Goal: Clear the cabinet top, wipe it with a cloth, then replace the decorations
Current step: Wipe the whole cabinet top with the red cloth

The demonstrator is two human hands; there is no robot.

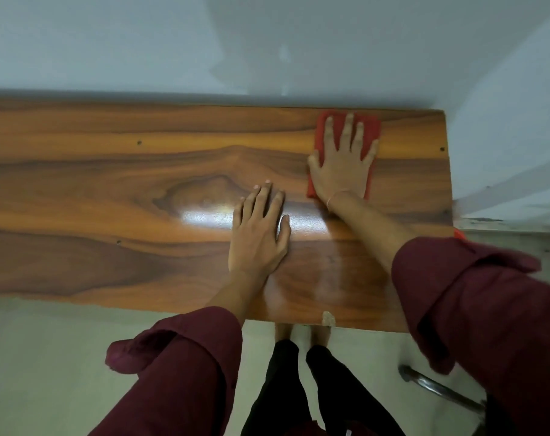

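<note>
Our right hand (342,165) lies flat with fingers spread, pressing the red cloth (370,129) onto the cabinet top (110,190) near its back edge and right end (the cloth's far edge is just short of the wall (267,42)). Our left hand (258,237) rests flat mid-board, fingers straight. The wood stretches far left, out of frame.

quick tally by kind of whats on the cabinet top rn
red cloth: 1
hands: 2 (left hand flat on the cabinet top, right hand pressing the red cloth)
total: 3
</note>
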